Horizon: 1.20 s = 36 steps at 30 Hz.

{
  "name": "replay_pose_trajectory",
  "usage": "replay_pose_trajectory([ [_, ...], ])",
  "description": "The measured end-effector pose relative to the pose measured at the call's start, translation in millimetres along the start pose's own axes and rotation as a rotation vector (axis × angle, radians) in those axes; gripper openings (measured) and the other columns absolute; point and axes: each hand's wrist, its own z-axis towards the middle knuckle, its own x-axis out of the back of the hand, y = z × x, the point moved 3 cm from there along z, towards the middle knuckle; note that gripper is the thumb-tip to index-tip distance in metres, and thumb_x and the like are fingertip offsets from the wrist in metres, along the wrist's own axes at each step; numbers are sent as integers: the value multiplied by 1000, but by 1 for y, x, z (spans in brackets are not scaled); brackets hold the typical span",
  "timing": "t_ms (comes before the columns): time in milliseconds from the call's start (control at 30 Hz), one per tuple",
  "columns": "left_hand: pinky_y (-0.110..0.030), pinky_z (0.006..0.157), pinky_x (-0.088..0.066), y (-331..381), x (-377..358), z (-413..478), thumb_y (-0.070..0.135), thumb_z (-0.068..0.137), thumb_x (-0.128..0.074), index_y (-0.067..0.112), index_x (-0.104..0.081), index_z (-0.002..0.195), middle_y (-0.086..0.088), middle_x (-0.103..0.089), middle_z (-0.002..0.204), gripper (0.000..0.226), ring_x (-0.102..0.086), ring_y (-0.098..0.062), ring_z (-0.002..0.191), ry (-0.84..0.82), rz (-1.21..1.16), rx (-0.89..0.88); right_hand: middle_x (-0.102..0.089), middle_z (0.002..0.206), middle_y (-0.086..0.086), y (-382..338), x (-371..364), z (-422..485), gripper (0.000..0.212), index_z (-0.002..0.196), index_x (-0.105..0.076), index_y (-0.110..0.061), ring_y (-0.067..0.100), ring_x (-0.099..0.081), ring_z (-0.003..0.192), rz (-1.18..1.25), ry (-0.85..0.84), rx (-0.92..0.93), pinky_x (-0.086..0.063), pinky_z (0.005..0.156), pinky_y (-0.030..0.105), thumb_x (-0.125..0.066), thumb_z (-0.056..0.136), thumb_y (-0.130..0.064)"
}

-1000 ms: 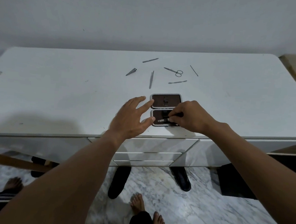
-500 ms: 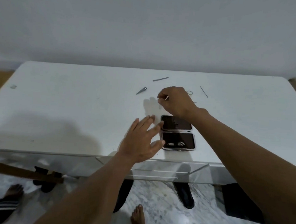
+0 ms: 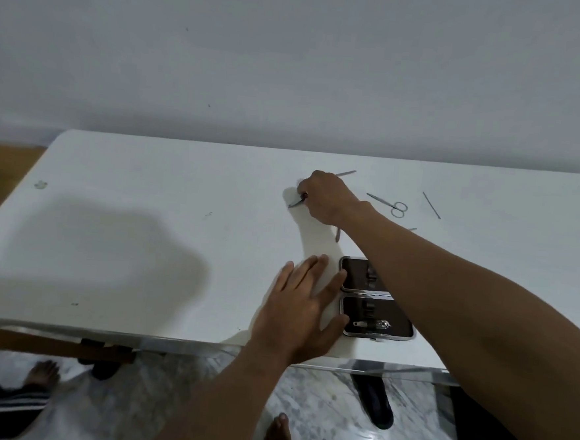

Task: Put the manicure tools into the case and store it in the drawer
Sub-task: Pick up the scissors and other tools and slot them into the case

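Right hand: our right hand [image 3: 324,196] reaches far across the flat white table top [image 3: 147,182]. Its fingers are curled, and thumb and fingertips pinch one end of a small grey pointed metal tool [image 3: 296,203].
Pinched tool: the free tip sticks out left of the knuckles and slightly toward us. The long axis slants from near-left to far-right. We cannot tell whether it is lifted or touching the top.
Left hand: our left hand [image 3: 305,300] lies flat with fingers straight and spread. The fingertips and thumb touch the left rim of the dark-lined hinged case with a silver rim [image 3: 360,276]. It holds nothing.
Case: open flat near the table's front edge, its two halves one behind the other. The near half carries a silver nail clipper [image 3: 372,325].
Key relation: the case lies toward us and to the right of the pinched tool, well apart from it. The right forearm crosses above the far half. The left hand is nearer the case, and only the right has the tool.
Next move, our guess: draw the right hand back toward us and turn the tool to suit a strap, with the left hand steadying the rim.
Loose tools: small steel scissors [image 3: 387,204], a thin steel rod [image 3: 431,205], a flat grey file [image 3: 346,173] just behind the right hand, and a grey blade [image 3: 337,234] partly under the forearm.
Progress: early, we judge. One tool is seated, several are out, and the case is unclosed.
Drawer: we cannot make it out here.
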Motion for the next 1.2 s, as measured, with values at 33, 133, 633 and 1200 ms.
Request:
replay_pose_trajectory([
  [33,-51,118,-14,-1,0,1,59,94,-30,30,-25,151,-11,-20,160,65,-14,-26,148,1,0,-2,-59,107,19,0,-1,2,24,102,-65,-4,36,-60,98,-1,8,5,-48,83,36,-50,85,0],
  [133,-52,117,-15,-2,-2,0,59,94,-30,30,-26,151,-11,-21,160,65,-15,-26,147,0,5,-2,-62,102,18,-2,0,0,15,97,-63,-2,35,-60,94,6,14,-14,-43,74,33,-53,85,-2],
  [633,-48,118,-18,-7,1,2,60,91,-33,30,-34,149,-5,-31,157,65,-23,-22,145,50,-51,1,-71,84,4,44,44,-123,20,98,-76,-11,18,-64,78,532,194,-269,-47,75,24,-71,78,-10],
  [1200,-43,119,-6,-9,-2,-1,72,86,-22,37,-21,151,-1,-19,161,74,-11,-18,149,-37,-84,-9,-73,89,0,71,-5,-255,10,90,-74,-18,14,-61,77,455,168,-341,-46,76,25,-74,79,-18],
])
